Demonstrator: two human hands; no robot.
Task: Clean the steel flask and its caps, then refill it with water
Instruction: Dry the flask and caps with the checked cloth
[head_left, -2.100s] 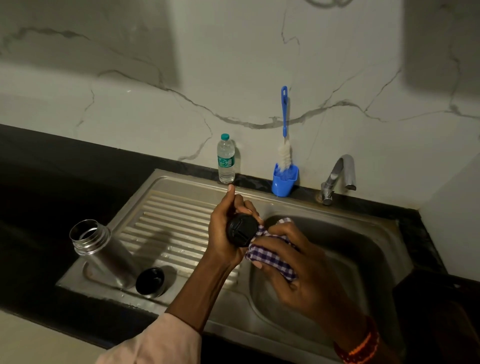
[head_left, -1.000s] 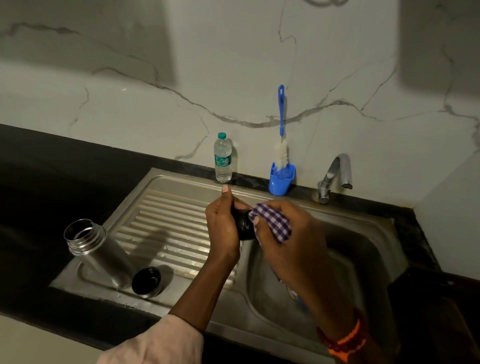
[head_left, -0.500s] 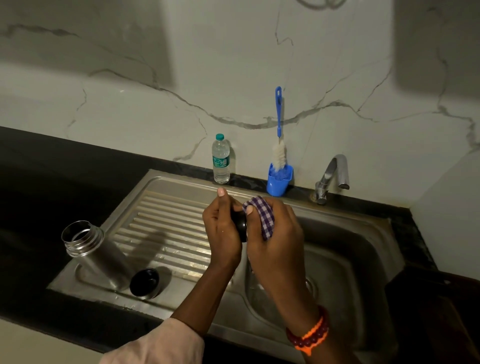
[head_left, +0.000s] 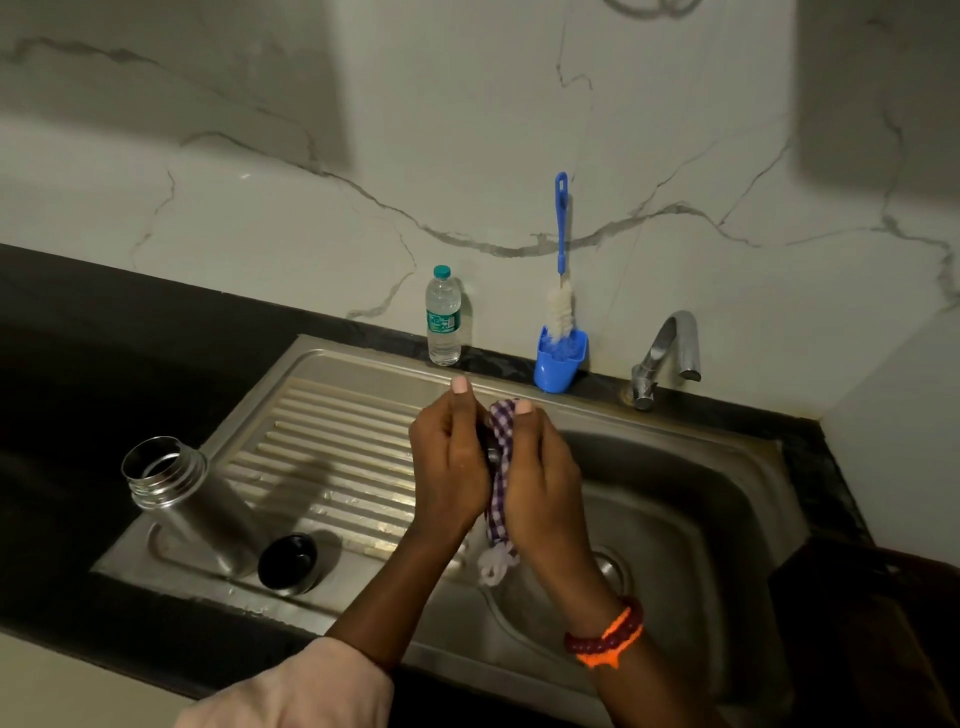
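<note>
No wording can be read anywhere at the sink. The only printed surface is the green label (head_left: 442, 322) around the water bottle (head_left: 443, 317) standing against the wall, and its print, possibly a brand mark with small text, is too small and blurred to make out. No numbers or signs are legible.

Purple-and-white checked cloth (head_left: 500, 457); blue brush holder (head_left: 558, 364); orange and maroon wristbands (head_left: 605, 635)
</note>
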